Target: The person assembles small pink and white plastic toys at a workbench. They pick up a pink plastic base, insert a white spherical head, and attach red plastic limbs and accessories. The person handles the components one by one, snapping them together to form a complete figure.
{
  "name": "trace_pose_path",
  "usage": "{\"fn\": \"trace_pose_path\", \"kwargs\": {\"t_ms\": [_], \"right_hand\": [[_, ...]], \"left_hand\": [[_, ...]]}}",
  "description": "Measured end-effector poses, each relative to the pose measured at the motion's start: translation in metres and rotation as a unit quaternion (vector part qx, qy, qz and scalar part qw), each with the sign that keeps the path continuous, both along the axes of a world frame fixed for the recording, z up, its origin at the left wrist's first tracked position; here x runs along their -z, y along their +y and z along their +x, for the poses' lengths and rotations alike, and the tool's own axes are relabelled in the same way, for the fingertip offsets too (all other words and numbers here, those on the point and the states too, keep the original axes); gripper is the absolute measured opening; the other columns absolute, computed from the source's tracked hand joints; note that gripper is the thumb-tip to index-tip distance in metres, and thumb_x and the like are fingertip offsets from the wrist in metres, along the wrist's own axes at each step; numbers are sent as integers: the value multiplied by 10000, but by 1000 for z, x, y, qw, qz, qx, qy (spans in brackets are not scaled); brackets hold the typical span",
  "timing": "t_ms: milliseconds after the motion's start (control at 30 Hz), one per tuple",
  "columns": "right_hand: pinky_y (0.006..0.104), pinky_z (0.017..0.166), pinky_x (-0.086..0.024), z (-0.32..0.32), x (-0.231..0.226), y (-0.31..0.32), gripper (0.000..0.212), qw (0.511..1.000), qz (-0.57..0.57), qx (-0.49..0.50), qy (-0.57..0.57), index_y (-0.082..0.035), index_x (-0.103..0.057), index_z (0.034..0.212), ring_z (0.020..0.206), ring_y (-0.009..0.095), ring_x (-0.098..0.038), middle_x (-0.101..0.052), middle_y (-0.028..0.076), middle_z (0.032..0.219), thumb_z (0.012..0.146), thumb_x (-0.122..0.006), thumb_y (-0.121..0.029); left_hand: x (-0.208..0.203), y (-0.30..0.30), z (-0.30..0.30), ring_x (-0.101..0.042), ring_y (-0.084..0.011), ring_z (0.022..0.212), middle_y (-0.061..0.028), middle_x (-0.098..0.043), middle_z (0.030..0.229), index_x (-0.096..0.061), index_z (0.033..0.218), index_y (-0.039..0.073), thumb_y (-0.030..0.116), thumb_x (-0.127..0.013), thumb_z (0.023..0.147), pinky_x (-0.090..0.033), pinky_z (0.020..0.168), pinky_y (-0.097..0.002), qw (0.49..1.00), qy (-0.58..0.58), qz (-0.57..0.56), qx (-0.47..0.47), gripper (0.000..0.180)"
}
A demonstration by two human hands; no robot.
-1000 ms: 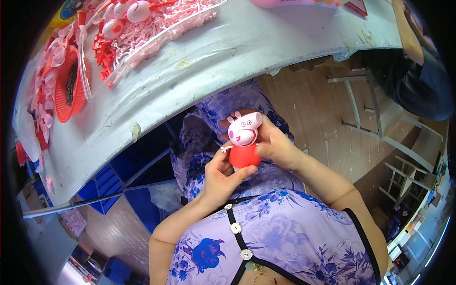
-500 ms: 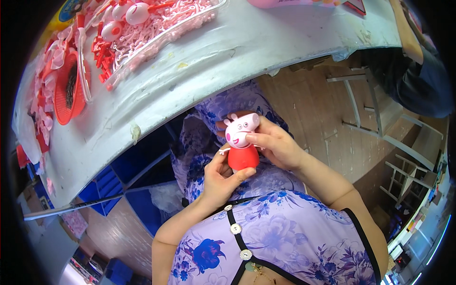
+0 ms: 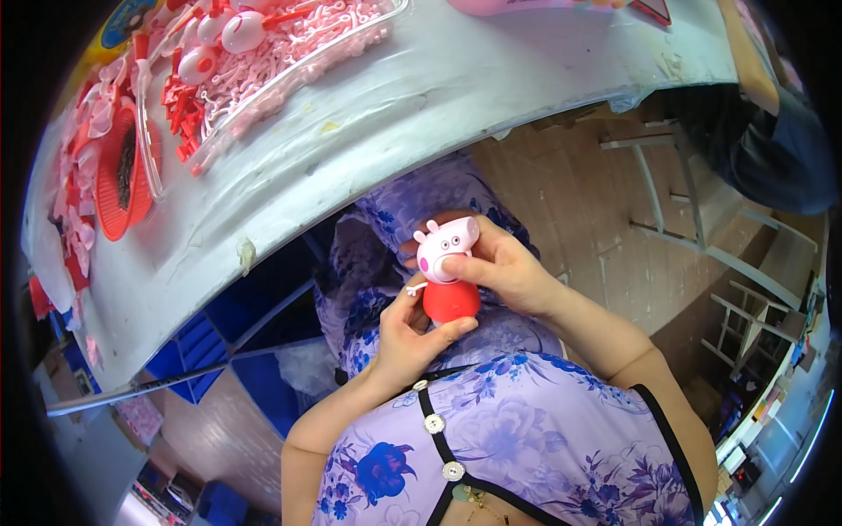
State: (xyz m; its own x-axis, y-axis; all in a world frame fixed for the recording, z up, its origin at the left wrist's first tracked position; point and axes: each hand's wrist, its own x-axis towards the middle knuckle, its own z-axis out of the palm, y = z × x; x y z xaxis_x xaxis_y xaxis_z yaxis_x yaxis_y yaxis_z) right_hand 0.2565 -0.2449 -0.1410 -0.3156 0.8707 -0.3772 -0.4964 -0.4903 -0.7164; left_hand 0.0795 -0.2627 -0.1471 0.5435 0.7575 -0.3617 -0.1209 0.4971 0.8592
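Observation:
A small toy pig figure, with a pink head and a red body, is held upright between both hands over my lap. My left hand grips it low down, its thumb along the bottom edge of the red body. Wrapped about the head is my right hand, with the thumb pressed over the pig's mouth and the other fingers behind. A thin pale arm sticks out at the figure's left side; its other arm is hidden by my right hand.
On the white table stands a clear tray of small pink and red parts. Left of it is a red basket holding dark bits. Blue bins sit below the edge. Another person is at the right, near metal-framed stools.
My right thumb has moved left, from the snout's side onto the mouth, covering it. The toy pig sits slightly lower in my hands.

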Motion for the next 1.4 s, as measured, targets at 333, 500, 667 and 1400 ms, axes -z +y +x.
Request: {"fn": "trace_pose_path", "kwargs": {"t_ms": [333,500,667,1400], "right_hand": [[347,1010,-397,4,5,3,567,999,-15,-9,40,-7,-354,1334,1183,201,-509,-503,159,1311,856,-643,-108],[321,981,-424,-5,-7,0,530,994,29,-23,-105,18,-403,1277,1120,170,-541,-571,134,1201,840,-680,-99],[327,1005,-403,-9,0,-5,462,999,32,39,13,9,-395,1298,1156,185,-521,-547,147,1234,914,-591,-157],[361,1090,-271,-42,-65,30,786,966,247,21,78,-60,46,1483,1328,217,-322,-306,153,1419,931,-513,-71]], "left_hand": [[-1,1,-1,-525,-157,1115,-93,-515,1219,-424,1291,-35,-13,-743,759,-421,978,-309,1000,-4,-17,-4,621],[-2,1,2,-520,-160,1124,-98,-511,1230,-416,1304,-38,-7,-749,756,-419,980,-312,1000,-1,16,-4,642],[-2,1,-1,-528,-168,1109,-95,-517,1216,-440,1291,-35,25,-773,738,-425,961,-307,998,32,41,-18,648],[-119,84,-9,-554,-322,1037,-146,-498,1205,-542,1233,79,19,-777,628,-504,842,-383,631,391,665,-86,652]]}}
